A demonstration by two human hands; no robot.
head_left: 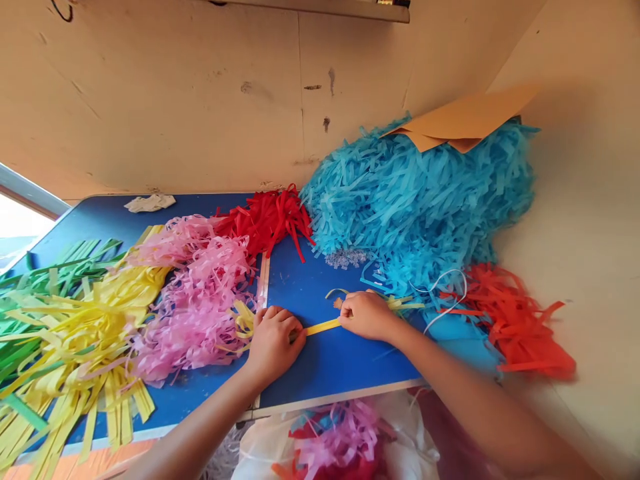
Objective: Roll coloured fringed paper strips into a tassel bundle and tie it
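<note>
My left hand and my right hand rest on the blue table, both closed on the ends of one yellow paper strip stretched flat between them. More yellow strip ends curl out behind my right hand. Pink shredded paper lies just left of my left hand.
Piles of cut paper cover the table: yellow and green at left, red at the back, a big blue heap with brown card on top, orange-red at right. A bag of scraps hangs below the front edge.
</note>
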